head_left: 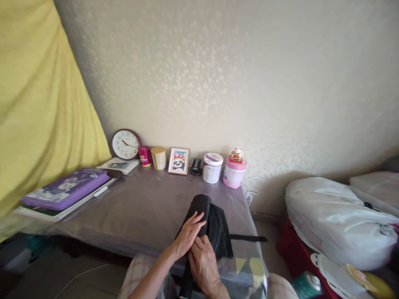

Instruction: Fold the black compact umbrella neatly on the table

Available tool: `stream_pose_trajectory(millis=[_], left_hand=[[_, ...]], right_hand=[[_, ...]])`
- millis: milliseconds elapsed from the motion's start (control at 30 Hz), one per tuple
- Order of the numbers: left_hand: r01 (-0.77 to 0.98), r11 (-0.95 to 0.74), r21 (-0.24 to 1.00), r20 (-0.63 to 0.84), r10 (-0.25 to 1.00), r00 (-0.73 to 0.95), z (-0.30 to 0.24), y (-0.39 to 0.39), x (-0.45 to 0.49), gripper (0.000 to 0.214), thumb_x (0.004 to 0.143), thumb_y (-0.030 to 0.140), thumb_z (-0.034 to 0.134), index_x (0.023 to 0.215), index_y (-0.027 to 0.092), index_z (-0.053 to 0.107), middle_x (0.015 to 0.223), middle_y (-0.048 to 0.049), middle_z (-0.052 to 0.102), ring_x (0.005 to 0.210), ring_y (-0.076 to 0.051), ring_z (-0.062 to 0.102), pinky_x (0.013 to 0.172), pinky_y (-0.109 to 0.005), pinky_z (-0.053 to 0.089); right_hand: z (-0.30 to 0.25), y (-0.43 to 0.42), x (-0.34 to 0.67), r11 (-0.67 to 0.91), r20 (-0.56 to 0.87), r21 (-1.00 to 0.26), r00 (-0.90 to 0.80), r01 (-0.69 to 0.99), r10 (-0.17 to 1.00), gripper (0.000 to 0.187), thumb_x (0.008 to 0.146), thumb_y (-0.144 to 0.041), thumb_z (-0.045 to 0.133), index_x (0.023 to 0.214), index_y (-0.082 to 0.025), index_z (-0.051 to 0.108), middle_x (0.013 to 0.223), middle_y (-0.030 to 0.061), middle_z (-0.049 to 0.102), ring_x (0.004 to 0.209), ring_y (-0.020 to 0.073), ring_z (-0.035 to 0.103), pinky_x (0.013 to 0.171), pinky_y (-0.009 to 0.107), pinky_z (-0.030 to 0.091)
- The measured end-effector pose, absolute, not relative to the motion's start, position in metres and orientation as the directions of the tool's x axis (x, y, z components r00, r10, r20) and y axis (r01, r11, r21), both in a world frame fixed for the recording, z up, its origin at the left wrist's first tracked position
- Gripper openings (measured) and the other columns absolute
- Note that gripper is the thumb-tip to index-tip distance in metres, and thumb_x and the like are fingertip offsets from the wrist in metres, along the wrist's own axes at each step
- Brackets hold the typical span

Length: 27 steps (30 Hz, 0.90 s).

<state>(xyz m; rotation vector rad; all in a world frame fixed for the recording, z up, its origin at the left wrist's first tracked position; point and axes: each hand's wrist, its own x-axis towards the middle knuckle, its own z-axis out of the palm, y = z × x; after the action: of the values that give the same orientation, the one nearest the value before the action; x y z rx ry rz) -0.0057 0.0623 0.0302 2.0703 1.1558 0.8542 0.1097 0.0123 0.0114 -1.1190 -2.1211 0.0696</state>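
Note:
A black folding umbrella (215,220) lies on the table (140,207) near its front right edge, partly rolled, with a black strap sticking out to the right. My left hand (188,234) lies on the rolled part with fingers stretched flat along the fabric. My right hand (204,263) sits just below it, fingers curled around the lower part of the umbrella near its handle (187,284).
Along the wall stand a round clock (126,144), a red tin (145,156), a gold tin (158,158), a panda picture (178,160), a white tub (213,167) and a pink tub (234,171). A purple case (67,189) lies left. White bags (336,220) pile at right.

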Motion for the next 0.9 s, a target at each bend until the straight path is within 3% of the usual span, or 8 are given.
stream_pose_trajectory(millis=[267,400,567,767,900], left_hand=[[0.419,-0.342,0.841,0.221,0.925,0.310,0.005,0.049,-0.008,0.047,0.096,0.040,0.017,0.136,0.027,0.038,0.150,0.0024,0.022,0.138,-0.015,0.014,0.113,-0.039,0.018],[0.446,-0.341,0.828,0.269,0.938,0.219,-0.007,0.039,-0.005,0.047,0.095,0.043,0.025,0.139,0.026,0.032,0.150,-0.0002,0.022,0.138,-0.017,0.015,0.113,-0.039,0.017],[0.529,-0.365,0.766,0.300,0.931,0.208,-0.010,0.030,-0.006,0.052,0.093,0.043,0.033,0.142,0.029,0.023,0.151,-0.0001,0.019,0.138,-0.019,0.015,0.113,-0.040,0.018],[0.524,-0.385,0.759,0.306,0.923,0.234,-0.002,0.025,-0.007,0.063,0.089,0.041,0.046,0.143,0.029,0.017,0.151,-0.0018,0.017,0.138,-0.022,0.017,0.112,-0.043,0.020],[0.518,-0.388,0.763,0.315,0.922,0.227,-0.003,0.026,-0.006,0.065,0.087,0.038,0.049,0.143,0.030,0.018,0.151,-0.0015,0.017,0.138,-0.023,0.018,0.112,-0.044,0.021]], right_hand=[[0.028,0.002,0.123,0.648,0.562,-0.533,-0.345,0.544,0.752,0.025,0.086,-0.009,0.040,0.087,-0.022,0.062,0.088,0.0033,0.064,0.081,0.0183,0.056,0.076,0.031,0.047],[0.024,0.013,0.153,0.550,0.585,-0.611,-0.142,0.569,0.798,0.025,0.089,-0.017,0.040,0.099,-0.023,0.062,0.100,0.0053,0.065,0.094,0.0196,0.059,0.084,0.033,0.047],[-0.003,0.036,0.197,0.329,0.582,-0.658,0.181,0.678,0.792,0.030,0.087,-0.036,0.043,0.104,-0.018,0.061,0.106,0.0116,0.063,0.101,0.0252,0.057,0.089,0.043,0.045],[-0.023,0.045,0.215,0.090,0.336,-0.819,0.347,0.566,0.875,0.044,0.079,-0.044,0.047,0.108,-0.014,0.058,0.102,0.0148,0.065,0.095,0.0277,0.062,0.085,0.043,0.048],[-0.018,0.044,0.212,0.074,0.267,-0.879,0.357,0.471,0.895,0.043,0.075,-0.044,0.050,0.106,-0.015,0.060,0.103,0.0129,0.067,0.094,0.0271,0.063,0.083,0.041,0.049]])
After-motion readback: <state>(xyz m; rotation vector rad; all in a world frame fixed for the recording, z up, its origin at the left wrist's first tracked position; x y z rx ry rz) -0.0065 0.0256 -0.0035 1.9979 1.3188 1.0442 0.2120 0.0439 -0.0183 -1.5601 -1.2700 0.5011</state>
